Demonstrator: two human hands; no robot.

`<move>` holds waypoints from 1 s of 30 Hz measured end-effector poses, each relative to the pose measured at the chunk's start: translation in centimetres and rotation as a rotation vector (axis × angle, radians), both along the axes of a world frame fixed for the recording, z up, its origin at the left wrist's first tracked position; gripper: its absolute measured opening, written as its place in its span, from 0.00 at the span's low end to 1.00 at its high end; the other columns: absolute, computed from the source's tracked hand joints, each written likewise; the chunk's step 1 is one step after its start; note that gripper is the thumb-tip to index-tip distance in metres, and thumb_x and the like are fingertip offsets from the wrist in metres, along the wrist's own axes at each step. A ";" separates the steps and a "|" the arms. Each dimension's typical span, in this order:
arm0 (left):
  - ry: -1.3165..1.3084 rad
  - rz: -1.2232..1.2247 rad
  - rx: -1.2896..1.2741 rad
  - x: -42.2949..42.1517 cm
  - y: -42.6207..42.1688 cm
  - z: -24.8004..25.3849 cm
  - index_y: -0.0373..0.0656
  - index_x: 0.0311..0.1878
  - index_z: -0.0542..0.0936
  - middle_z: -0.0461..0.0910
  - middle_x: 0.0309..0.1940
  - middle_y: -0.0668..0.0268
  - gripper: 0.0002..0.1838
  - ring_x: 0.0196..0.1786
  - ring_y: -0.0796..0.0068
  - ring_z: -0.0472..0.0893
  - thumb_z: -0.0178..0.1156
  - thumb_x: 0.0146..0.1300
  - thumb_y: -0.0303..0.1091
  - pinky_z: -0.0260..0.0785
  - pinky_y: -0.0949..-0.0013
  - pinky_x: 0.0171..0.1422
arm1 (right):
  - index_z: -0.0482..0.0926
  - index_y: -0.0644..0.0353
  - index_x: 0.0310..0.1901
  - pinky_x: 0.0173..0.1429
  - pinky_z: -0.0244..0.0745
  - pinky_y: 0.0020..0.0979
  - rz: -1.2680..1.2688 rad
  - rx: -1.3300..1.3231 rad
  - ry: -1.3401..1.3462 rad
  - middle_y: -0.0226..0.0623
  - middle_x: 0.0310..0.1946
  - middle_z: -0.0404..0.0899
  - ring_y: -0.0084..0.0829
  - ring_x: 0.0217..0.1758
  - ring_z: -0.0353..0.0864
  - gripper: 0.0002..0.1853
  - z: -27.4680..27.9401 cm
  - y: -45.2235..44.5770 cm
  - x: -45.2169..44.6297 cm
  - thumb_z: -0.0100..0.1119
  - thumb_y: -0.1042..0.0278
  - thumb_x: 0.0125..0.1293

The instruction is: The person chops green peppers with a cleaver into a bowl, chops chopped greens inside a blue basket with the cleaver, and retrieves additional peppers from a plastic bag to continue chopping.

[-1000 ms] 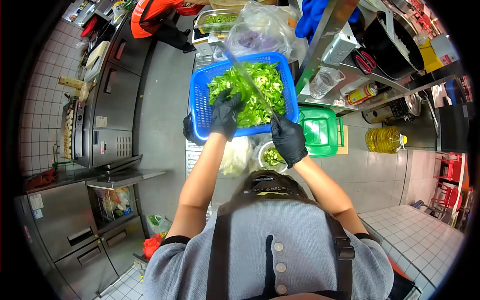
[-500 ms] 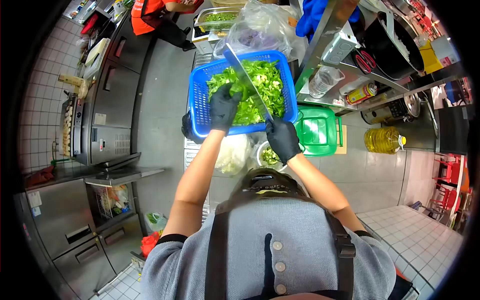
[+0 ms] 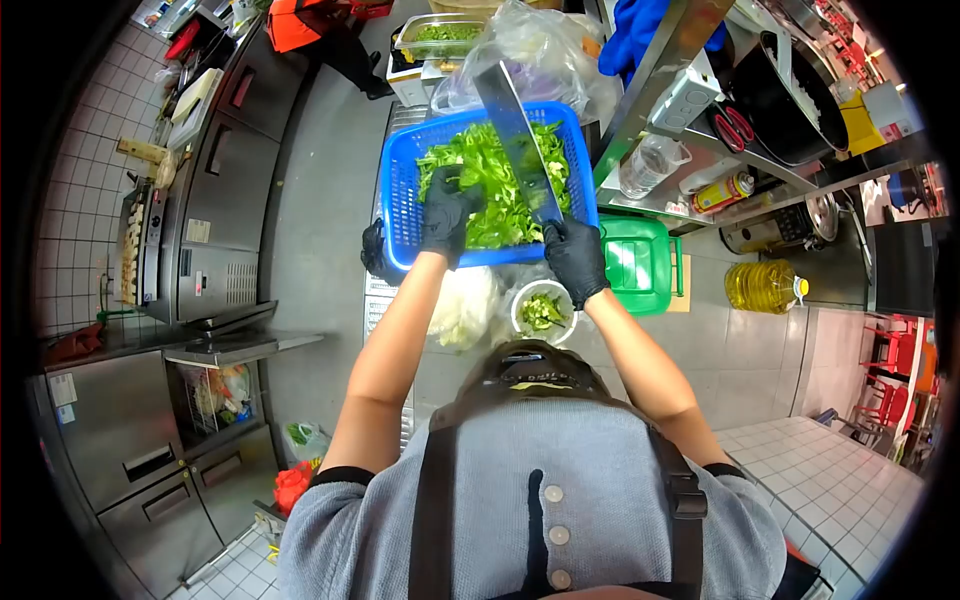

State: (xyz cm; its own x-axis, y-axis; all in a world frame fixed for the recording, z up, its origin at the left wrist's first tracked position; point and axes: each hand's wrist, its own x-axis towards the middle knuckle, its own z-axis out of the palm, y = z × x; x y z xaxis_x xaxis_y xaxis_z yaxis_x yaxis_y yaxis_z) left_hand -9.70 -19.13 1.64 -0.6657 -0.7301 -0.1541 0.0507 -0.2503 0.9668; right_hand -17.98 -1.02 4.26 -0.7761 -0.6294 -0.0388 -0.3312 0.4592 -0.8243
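A blue plastic basket (image 3: pixel 398 195) holds chopped leafy greens (image 3: pixel 490 180). My right hand (image 3: pixel 575 258), in a black glove, is closed on the handle of a wide-bladed knife (image 3: pixel 518 140), whose blade slants over the greens toward the upper left. My left hand (image 3: pixel 449 215), also black-gloved, reaches over the basket's near edge with its curled fingers at the greens; what they hold is too small to tell. Nearer my body stand a white bowl of cut greens (image 3: pixel 542 312) and a clear bag of pale vegetables (image 3: pixel 465 308).
A green lid (image 3: pixel 636 262) lies right of the basket. Further right are metal shelving (image 3: pixel 640 110) and an oil jug (image 3: pixel 765 288). Plastic bags (image 3: pixel 530 55) and a tray of greens (image 3: pixel 438 38) stand beyond. A person in orange (image 3: pixel 300 25) is at the upper left.
The knife blade has turned, showing its broad face and pointing more upward. My left hand stays at the greens. The person in orange has shifted slightly.
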 end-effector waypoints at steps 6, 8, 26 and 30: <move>-0.133 0.077 -0.477 0.0 -0.9 -1.8 0.37 0.46 0.71 0.77 0.33 0.62 0.22 0.34 0.73 0.77 0.69 0.49 0.31 0.70 0.70 0.38 | 0.77 0.68 0.30 0.27 0.67 0.36 0.023 -0.211 -0.048 0.49 0.20 0.76 0.39 0.21 0.75 0.09 1.1 -0.3 2.4 0.55 0.70 0.61; -0.206 0.089 -0.614 0.4 -0.5 -0.8 0.37 0.43 0.72 0.77 0.32 0.63 0.23 0.33 0.73 0.76 0.71 0.47 0.33 0.70 0.69 0.38 | 0.78 0.68 0.29 0.25 0.66 0.34 0.040 -0.203 0.040 0.45 0.17 0.76 0.34 0.16 0.73 0.09 0.6 -0.3 2.4 0.56 0.70 0.62; 0.254 0.051 -0.197 -0.4 2.2 0.1 0.41 0.46 0.70 0.75 0.32 0.68 0.18 0.35 0.75 0.76 0.66 0.53 0.23 0.70 0.74 0.40 | 0.78 0.69 0.29 0.35 0.70 0.44 0.032 0.015 0.049 0.56 0.24 0.77 0.53 0.31 0.78 0.09 -3.3 -2.0 -0.4 0.55 0.70 0.59; -0.038 0.075 -0.043 0.2 0.6 -0.1 0.38 0.48 0.73 0.77 0.31 0.67 0.21 0.32 0.75 0.77 0.68 0.52 0.27 0.71 0.74 0.37 | 0.78 0.67 0.31 0.32 0.69 0.41 -0.030 -0.095 0.066 0.55 0.22 0.76 0.50 0.28 0.79 0.09 -0.2 -0.4 0.9 0.56 0.69 0.60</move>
State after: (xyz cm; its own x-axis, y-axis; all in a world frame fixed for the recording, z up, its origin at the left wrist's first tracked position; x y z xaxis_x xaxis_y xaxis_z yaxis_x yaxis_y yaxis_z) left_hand -9.49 -18.56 1.52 -0.6034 -0.7840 -0.1456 0.0312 -0.2056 0.9781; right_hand -17.13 -1.41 4.09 -0.7937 -0.6041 0.0718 -0.3732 0.3903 -0.8417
